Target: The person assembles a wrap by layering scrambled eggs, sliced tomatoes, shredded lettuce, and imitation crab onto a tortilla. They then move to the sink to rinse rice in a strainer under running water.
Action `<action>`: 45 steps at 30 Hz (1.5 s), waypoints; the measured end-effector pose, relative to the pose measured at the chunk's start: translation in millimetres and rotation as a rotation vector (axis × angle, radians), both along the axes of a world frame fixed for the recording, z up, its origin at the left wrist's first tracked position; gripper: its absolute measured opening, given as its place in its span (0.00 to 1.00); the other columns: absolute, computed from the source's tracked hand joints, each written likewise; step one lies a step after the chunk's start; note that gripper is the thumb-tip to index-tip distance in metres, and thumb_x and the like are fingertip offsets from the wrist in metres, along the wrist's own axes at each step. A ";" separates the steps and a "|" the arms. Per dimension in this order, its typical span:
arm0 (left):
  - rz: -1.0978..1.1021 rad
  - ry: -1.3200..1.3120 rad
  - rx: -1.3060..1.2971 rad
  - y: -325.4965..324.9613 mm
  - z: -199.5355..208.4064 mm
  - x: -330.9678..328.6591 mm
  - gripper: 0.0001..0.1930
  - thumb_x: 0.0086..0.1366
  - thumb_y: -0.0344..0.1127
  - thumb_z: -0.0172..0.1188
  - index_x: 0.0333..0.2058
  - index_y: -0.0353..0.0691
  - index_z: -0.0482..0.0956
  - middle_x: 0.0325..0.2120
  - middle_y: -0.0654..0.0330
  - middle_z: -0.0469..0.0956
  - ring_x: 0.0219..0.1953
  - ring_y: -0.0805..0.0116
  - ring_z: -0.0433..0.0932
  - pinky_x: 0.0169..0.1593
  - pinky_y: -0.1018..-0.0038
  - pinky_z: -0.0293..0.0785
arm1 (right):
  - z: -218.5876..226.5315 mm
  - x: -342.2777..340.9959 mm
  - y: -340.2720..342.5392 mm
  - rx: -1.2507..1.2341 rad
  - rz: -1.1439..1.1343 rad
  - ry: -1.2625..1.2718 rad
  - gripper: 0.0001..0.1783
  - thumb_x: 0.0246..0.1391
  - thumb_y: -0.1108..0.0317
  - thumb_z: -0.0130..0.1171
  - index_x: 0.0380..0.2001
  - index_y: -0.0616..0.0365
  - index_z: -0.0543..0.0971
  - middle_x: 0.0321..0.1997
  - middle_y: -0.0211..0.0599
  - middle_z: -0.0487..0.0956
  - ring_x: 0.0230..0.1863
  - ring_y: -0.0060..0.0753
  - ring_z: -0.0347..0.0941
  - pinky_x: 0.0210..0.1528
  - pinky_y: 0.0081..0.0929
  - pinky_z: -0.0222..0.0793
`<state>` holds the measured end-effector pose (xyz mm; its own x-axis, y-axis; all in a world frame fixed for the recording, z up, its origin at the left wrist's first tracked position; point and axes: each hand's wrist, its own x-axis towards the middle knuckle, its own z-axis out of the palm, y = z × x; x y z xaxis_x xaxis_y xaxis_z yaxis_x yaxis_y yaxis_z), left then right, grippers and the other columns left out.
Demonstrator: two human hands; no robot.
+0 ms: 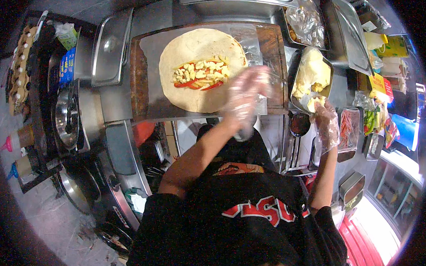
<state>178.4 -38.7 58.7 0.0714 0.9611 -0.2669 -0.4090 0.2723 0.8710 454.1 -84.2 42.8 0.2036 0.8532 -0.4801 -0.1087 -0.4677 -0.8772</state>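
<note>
One round, pale flatbread (pixel 197 52) lies open and flat on a sheet of clear film over a brown wooden cutting board (pixel 139 79), which sits on the steel surface (pixel 112 101) in front of a person in a black shirt with red lettering. A single strip of filling (pixel 201 75), made of pale diced pieces, yellow sticks and red slices, crosses the middle of the flatbread. Its long axis runs left to right across the view, tilted slightly upward toward the right, and it stops short of the rim at both ends.

The left hand (pixel 246 94), in a clear plastic glove, hovers over the lower right edge of the flatbread with its fingers loosely curled downward. Motion blur hides whether anything is pinched between them. The right hand (pixel 325 124), also gloved in clear plastic, reaches out to the person's right and touches the near end of a black rectangular tray of pale yellow shredded food (pixel 312 78). Its fingers are bent together at the tray's lip; whether they hold any of the food cannot be told.

Just beyond the right hand stands one narrow container of orange strips (pixel 348 128), with one container of green peppers (pixel 369 120) beside it. One container lined with crumpled foil (pixel 306 21) sits behind the tray. To the person's left, one flat steel lid with a knob (pixel 110 47) rests beside the board, and one carton of white eggs (pixel 20 65) stands at the far left edge.
</note>
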 end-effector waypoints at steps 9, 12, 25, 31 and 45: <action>0.426 0.479 -0.077 -3.9 -63.6 -212.8 0.16 0.56 0.23 0.63 0.45 0.28 0.79 0.38 0.56 0.81 0.37 0.70 0.80 0.46 0.77 0.76 | -32.0 31.0 2.9 -0.002 -0.041 -0.074 0.19 0.54 0.62 0.64 0.46 0.61 0.78 0.32 0.27 0.78 0.26 0.18 0.70 0.26 0.18 0.65; 0.374 0.414 -0.091 2.0 -62.0 -211.2 0.15 0.56 0.23 0.64 0.44 0.28 0.80 0.37 0.54 0.81 0.37 0.70 0.80 0.43 0.77 0.77 | -40.6 29.7 8.7 -0.022 -0.091 -0.152 0.18 0.55 0.61 0.62 0.45 0.60 0.78 0.31 0.28 0.79 0.26 0.20 0.72 0.26 0.20 0.67; 0.221 0.698 -0.091 11.2 -69.5 -191.2 0.10 0.62 0.29 0.59 0.40 0.31 0.83 0.33 0.57 0.82 0.35 0.71 0.80 0.39 0.76 0.77 | -114.8 103.2 1.4 -0.104 0.140 -0.948 0.21 0.53 0.63 0.61 0.48 0.64 0.77 0.32 0.38 0.82 0.25 0.28 0.76 0.27 0.26 0.72; 0.267 0.525 0.010 5.3 -124.1 -220.4 0.16 0.62 0.29 0.57 0.49 0.35 0.78 0.37 0.58 0.80 0.38 0.68 0.79 0.42 0.75 0.77 | -88.7 82.1 -1.0 -0.080 0.217 -1.031 0.26 0.48 0.58 0.60 0.50 0.58 0.78 0.43 0.49 0.82 0.45 0.41 0.79 0.48 0.35 0.72; 0.474 0.414 0.055 7.9 -87.5 -235.3 0.17 0.71 0.34 0.46 0.52 0.30 0.74 0.48 0.52 0.77 0.45 0.63 0.76 0.52 0.66 0.71 | -34.1 23.8 2.8 0.315 0.412 -1.218 0.21 0.56 0.63 0.56 0.52 0.56 0.76 0.46 0.53 0.79 0.47 0.53 0.77 0.50 0.42 0.71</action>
